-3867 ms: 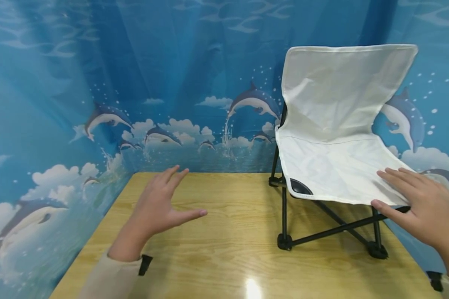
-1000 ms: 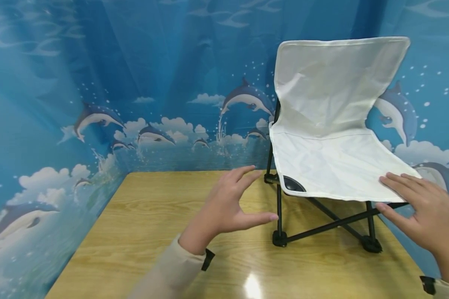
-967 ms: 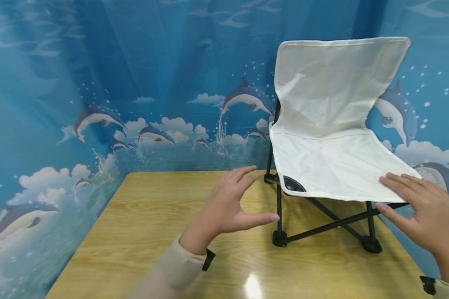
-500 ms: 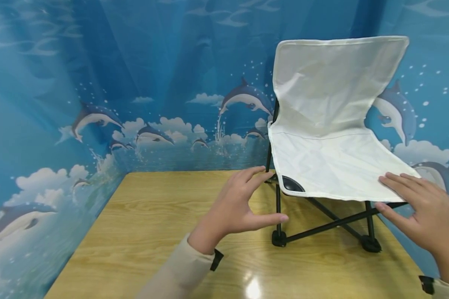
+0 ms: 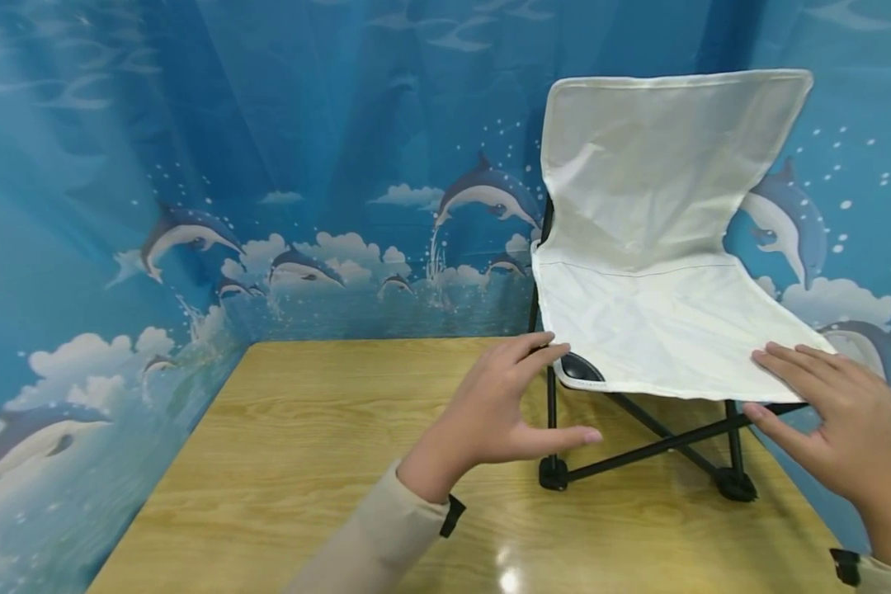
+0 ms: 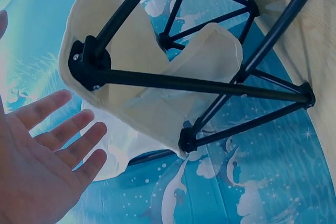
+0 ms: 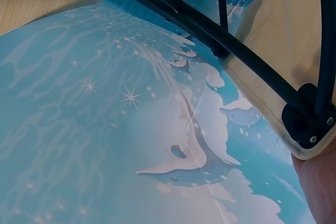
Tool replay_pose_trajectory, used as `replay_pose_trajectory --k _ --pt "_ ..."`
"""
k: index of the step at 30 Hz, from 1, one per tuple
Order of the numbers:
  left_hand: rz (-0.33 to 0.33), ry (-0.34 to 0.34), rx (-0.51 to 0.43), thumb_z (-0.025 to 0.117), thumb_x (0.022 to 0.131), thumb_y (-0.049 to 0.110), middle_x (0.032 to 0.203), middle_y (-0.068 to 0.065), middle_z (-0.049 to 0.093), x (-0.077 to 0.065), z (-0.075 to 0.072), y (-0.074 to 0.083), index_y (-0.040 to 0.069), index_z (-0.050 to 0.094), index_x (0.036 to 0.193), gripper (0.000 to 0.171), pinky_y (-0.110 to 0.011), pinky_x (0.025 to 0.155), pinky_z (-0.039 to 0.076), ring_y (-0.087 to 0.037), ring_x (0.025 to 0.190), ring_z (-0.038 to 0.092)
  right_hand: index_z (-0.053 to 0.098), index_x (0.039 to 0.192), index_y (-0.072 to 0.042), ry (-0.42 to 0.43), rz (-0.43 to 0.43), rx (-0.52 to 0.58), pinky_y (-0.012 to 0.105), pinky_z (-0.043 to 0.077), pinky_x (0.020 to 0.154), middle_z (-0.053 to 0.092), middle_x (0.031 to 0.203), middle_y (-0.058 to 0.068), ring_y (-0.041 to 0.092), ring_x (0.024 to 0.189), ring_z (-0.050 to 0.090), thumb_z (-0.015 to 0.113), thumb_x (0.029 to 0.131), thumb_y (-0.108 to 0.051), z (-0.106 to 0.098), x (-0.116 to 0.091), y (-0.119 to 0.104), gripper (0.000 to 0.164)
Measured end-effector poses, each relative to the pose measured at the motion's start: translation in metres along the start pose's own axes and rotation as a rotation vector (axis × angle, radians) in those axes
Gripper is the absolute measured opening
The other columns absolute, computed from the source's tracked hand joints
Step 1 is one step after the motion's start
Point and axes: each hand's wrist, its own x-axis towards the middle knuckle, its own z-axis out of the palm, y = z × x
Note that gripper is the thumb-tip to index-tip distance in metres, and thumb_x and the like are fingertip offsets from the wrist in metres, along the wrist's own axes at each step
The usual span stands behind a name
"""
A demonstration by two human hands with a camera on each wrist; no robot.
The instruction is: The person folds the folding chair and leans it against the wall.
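Note:
A folding chair [image 5: 653,322] with white fabric and a black tube frame stands on the right half of the table. My left hand [image 5: 493,408] is at the seat's front left corner, fingers spread and thumb held out over the frame. In the left wrist view the same hand [image 6: 44,163] is palm up with separated fingers, beside the corner's black bracket [image 6: 89,64]. On the front right corner my right hand [image 5: 850,421] rests with straight fingers on the fabric, thumb below the edge. The right wrist view shows only part of this hand [image 7: 317,187] beside the corner bracket [image 7: 310,121].
The chair stands on a light wooden table [image 5: 304,462]. A blue curtain [image 5: 341,165] with dolphins and clouds hangs behind the table and along both sides. Crossed black legs [image 5: 661,445] run below the seat, ending in black feet on the table.
My left hand has moved right, from over the table to the seat's front left corner. My right hand stays at the other front corner. The chair stands as before; the view has shifted slightly.

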Motion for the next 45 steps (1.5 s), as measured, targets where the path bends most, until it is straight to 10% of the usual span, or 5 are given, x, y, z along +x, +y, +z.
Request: replay_pose_trajectory --k 24,45 --pt "0.037 -0.054 0.03 0.075 0.091 0.064 0.159 -0.007 0.052 0.013 0.019 0.006 0.019 0.054 0.155 0.082 -0.036 0.124 0.041 -0.02 0.149 0.048 0.067 0.144 -0.011 0.011 -0.013 -0.008 0.059 0.028 0.129 0.066 0.14 0.027 0.058 0.121 0.057 0.049 0.096 -0.082 0.005 -0.001 0.002 0.087" --pt "0.068 -0.088 0.308 0.056 0.094 0.08 0.155 -0.002 0.057 0.036 0.042 0.019 0.026 0.054 0.156 0.082 -0.042 0.126 0.035 -0.02 0.144 0.051 0.072 0.136 -0.008 0.053 -0.036 -0.017 0.06 0.032 0.126 0.068 0.132 0.03 0.057 0.11 0.06 0.039 0.094 -0.089 0.006 0.001 0.001 0.097"
